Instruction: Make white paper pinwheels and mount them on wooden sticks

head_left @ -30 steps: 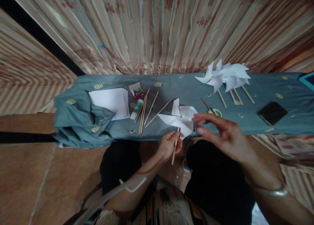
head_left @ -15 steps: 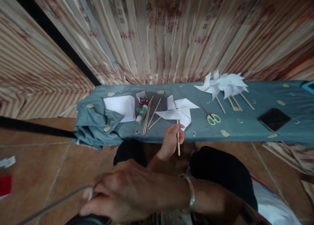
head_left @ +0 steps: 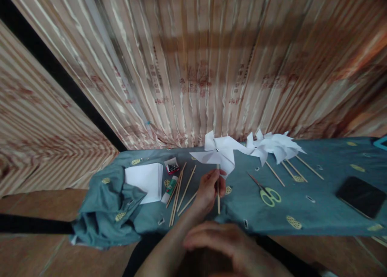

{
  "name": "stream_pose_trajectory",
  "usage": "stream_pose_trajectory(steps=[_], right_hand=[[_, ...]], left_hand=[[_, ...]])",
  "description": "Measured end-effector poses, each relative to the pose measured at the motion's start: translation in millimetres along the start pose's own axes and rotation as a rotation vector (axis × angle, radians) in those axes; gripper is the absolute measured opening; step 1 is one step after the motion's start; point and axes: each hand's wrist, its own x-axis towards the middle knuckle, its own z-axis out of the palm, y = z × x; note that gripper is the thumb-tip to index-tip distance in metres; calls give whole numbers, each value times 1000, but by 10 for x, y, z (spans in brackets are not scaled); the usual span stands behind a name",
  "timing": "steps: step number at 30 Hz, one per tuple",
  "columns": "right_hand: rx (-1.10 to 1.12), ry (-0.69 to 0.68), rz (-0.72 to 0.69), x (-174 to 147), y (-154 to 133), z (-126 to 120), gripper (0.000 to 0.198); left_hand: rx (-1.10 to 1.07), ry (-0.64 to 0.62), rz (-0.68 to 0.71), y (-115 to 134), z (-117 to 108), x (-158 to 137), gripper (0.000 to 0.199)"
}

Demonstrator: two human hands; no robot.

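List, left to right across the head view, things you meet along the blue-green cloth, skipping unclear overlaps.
Stack of white paper, small red-and-white box, white paper pinwheel in the left hand, scissors with yellow-green handles, flat black rectangular object.

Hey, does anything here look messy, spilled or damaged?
Yes, the cloth: at the left end it is bunched into folds, and one covers a corner of the paper, while elsewhere it lies fairly flat. The pinwheel in the left hand shows no obvious damage, and I see no spill.
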Motion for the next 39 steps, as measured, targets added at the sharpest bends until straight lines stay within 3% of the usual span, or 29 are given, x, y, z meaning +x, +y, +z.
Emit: stream_pose_trajectory(steps=[2, 4, 7, 10, 12, 15, 18, 26, 39], right_hand=[[112, 306, 190, -61, 187, -265, 25], [112, 593, 273, -110, 422, -461, 26], [53, 828, 410, -188, 832, -571, 33], [85, 747, 490, -258, 1169, -500, 46], [135, 525, 512, -274, 1293, -408, 51], [238, 277, 522, -248, 1349, -264, 53], [298, 177, 543, -201, 1341, -137, 49], [454, 180, 565, -160, 1417, 39, 42], [356, 214, 562, -104, 1402, 43, 35]], left_hand=[[-2, 20, -15, 10, -33, 48, 47], [-9, 40, -30, -8, -61, 70, 46], [-26, 80, -48, -65, -107, 65, 48], [-18, 156, -72, -110, -171, 40, 48], [-1, 191, -75, -119, -212, 29, 46], [30, 192, -60, -114, -241, 23, 42], [74, 186, -56, -121, -237, 22, 38], [116, 181, -43, -175, -253, 29, 36], [151, 216, -69, -147, -299, 26, 38]])
